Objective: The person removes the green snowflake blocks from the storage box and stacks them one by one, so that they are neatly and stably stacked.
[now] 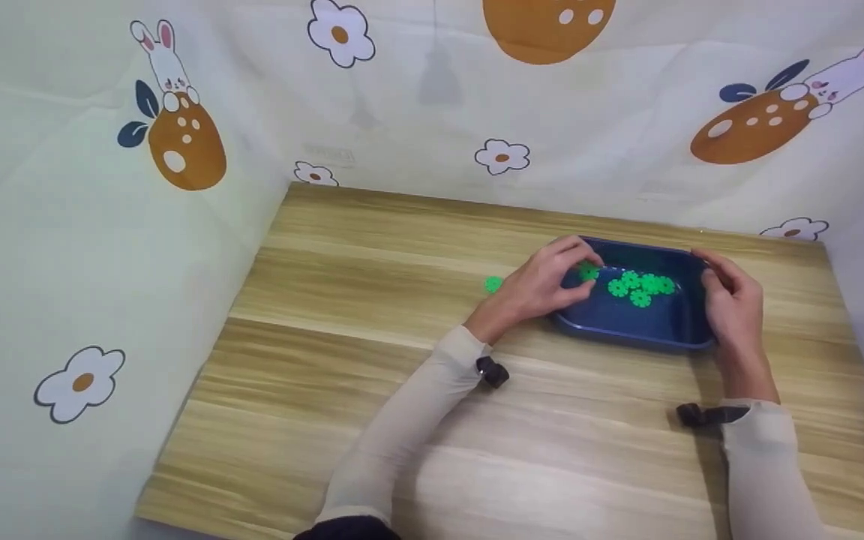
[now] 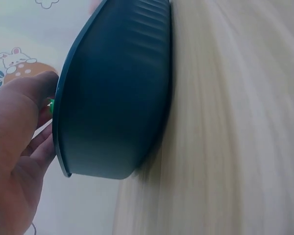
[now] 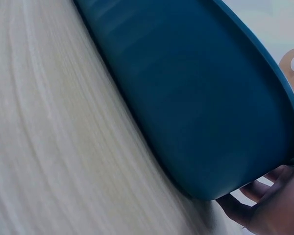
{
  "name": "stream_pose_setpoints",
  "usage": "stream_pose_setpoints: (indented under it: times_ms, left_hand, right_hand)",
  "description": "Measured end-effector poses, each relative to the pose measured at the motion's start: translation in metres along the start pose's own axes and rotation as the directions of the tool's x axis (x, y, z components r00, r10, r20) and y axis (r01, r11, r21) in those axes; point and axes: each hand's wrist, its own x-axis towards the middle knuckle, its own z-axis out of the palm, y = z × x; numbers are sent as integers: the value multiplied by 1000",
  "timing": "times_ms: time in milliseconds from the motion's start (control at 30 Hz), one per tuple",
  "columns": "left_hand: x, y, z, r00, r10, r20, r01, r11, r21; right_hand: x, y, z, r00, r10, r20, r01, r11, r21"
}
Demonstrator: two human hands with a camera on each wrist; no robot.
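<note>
At the far left, a pale curtain (image 1: 19, 225) printed with flowers and rabbits meets a wood-grain table (image 1: 312, 390). A loose green disc (image 1: 493, 284) lies on the table, just beside the left hand (image 1: 541, 281) and well apart from the others. That forearm wears a cream sleeve (image 1: 402, 435), with a small black camera (image 1: 493, 372) at the wrist.

The left hand reaches over the left end of a blue tray (image 1: 627, 339); its fingers are curved and its thumb is set opposite, with a gap between the tips. A notched green disc (image 1: 588, 271) shows in that gap, inside the tray's outline. The left wrist view shows a bit of green between thumb and fingers too, but whether they pinch the disc or merely surround it cannot be told.

The tray rests on the table, and a cluster of green discs (image 1: 640, 298) lies on its floor, right of the middle, several overlapping.

At the tray's right end, the right hand (image 1: 736, 304) grips the rim: the thumb lies over the edge and the fingers bend round the outside. The right wrist view shows fingertips against the outer wall.
</note>
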Motion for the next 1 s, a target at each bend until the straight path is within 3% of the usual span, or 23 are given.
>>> stream_pose_setpoints:
  times_ms: [267,567,1000]
  left_hand:
    - [-14,-4,-8,999,-16,-31,14,998,-61]
    - [-32,-11,-13,993,-27,-112,3,979,-206]
    - [-50,-24,-36,984,-123,-130,87,964,-253]
  right_hand:
    - [1,1,0,1000,7,7,-7,1000,-16]
    - [1,2,-1,1000,-15,-11,15,1000,-12]
    - [0,2,-1,1000,-10,-6,10,1000,-14]
